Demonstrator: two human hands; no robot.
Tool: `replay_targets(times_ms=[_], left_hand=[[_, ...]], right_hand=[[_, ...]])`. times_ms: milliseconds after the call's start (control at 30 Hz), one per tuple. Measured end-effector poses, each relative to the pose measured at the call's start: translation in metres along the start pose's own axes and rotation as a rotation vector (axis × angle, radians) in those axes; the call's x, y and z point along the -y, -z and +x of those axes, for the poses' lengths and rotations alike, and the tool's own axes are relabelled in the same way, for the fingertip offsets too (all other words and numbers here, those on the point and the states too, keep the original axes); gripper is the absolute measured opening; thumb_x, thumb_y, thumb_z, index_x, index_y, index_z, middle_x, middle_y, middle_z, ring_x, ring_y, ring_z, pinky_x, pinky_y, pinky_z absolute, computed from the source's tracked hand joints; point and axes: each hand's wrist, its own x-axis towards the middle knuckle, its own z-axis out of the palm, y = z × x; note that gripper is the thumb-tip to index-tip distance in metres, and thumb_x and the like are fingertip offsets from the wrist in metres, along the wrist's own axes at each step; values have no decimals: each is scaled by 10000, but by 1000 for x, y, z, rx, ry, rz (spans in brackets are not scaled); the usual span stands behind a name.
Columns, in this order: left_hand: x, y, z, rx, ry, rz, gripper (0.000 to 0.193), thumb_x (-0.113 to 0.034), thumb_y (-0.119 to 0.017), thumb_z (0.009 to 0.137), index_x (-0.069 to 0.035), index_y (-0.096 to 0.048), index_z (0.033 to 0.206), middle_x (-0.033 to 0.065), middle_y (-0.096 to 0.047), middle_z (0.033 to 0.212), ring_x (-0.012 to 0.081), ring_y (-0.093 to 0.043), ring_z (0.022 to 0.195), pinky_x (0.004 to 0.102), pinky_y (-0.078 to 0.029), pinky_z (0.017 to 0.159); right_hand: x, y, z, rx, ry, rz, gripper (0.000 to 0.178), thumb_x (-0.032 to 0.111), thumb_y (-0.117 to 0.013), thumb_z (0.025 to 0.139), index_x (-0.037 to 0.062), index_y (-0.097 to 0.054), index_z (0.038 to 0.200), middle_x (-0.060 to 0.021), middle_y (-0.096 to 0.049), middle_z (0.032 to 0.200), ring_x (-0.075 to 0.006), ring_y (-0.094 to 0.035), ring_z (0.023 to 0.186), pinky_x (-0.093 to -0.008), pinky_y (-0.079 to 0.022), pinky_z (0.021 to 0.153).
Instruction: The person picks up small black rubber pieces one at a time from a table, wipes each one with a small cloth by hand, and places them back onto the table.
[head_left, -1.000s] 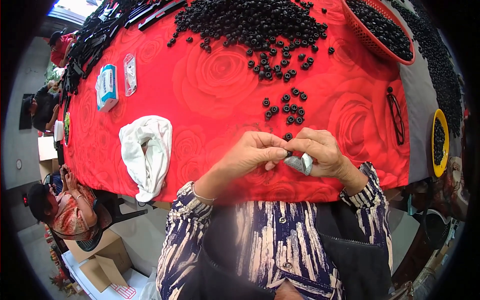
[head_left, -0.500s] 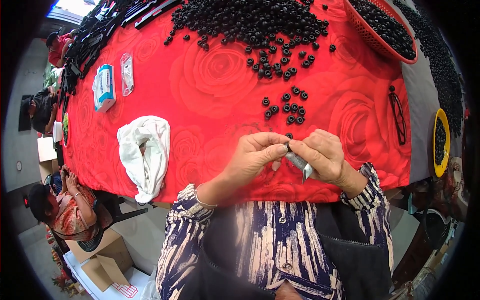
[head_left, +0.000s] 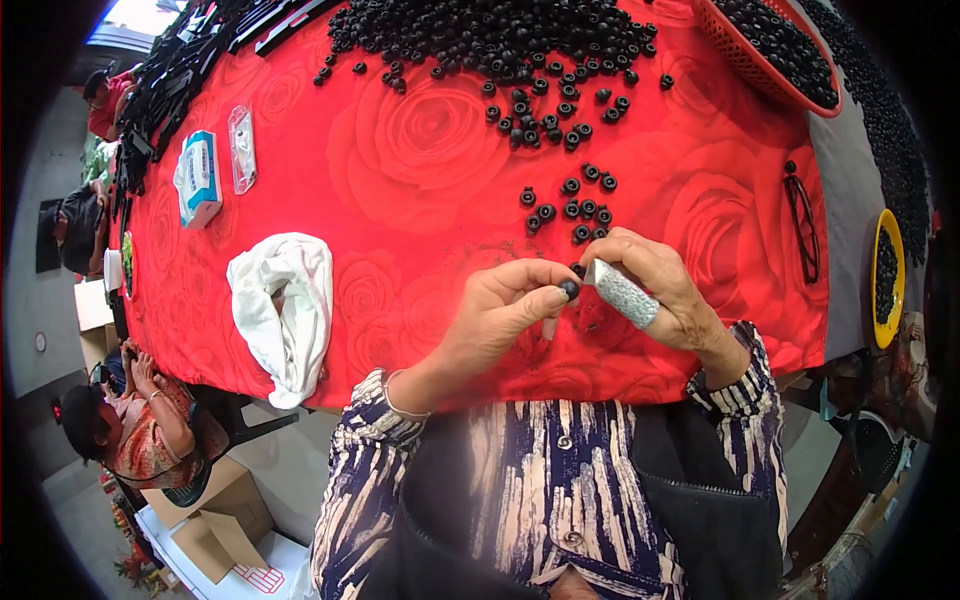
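Between the thumb and forefinger of my left hand (head_left: 500,312) is a small round black part (head_left: 569,289). Its other fingers curl underneath. My right hand (head_left: 668,285) is wrapped round a short blade tool with a grey speckled, wrapped grip (head_left: 627,296). The tool's flat metal end points toward the black part, just beside it; whether they touch I cannot tell. Another black part lies on the cloth right behind my fingertips. A small group of similar ringed parts (head_left: 572,210) sits a little farther off on the red rose-patterned tablecloth (head_left: 420,240).
A large heap of black parts (head_left: 480,40) covers the far side. At far right stands a red basket (head_left: 745,70); a yellow bowl (head_left: 902,280) and glasses (head_left: 801,225) are to the right. Leftward lie a white cloth (head_left: 255,320), a tissue pack (head_left: 201,180) and a clear case (head_left: 242,150). Several people sit left.
My right hand has turned and shifted slightly up and right, drawing the tool back from the black part. The part now shows as a rounded face in my left fingers.
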Motion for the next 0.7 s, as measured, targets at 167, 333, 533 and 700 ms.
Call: replay_targets(times_ms=[167, 333, 533, 700], left_hand=[[1, -2, 1, 12, 10, -5, 223, -74, -559, 902, 31, -571, 1098, 106, -626, 948, 134, -573, 685, 250, -486, 598], [2, -3, 2, 9, 30, -24, 245, -118, -571, 909, 42, -574, 1094, 55, -607, 913, 101, -555, 681, 218, -461, 617], [6, 0, 2, 26, 28, -25, 256, -118, -562, 914, 49, -566, 1107, 68, -608, 919, 107, -556, 680, 226, -467, 613], [6, 0, 4, 31, 34, -45, 254, -115, -556, 917, 47, -565, 1112, 78, -611, 927, 110, -557, 692, 232, -472, 615]], right_hand=[[0, -2, -1, -55, 62, -97, 254, 96, -611, 796, -17, -533, 1010, -148, -531, 815, -309, -560, 719, -367, -447, 628], [0, -4, 1, -43, 51, -139, 262, 89, -620, 777, -14, -538, 1003, -148, -538, 803, -320, -565, 723, -379, -454, 625], [0, -4, 0, -28, 39, -134, 245, 72, -607, 772, -4, -542, 996, -142, -540, 796, -317, -568, 722, -377, -452, 621], [-2, -4, -1, -34, 45, -126, 249, 79, -609, 770, -3, -543, 996, -140, -541, 793, -315, -567, 716, -375, -450, 619]])
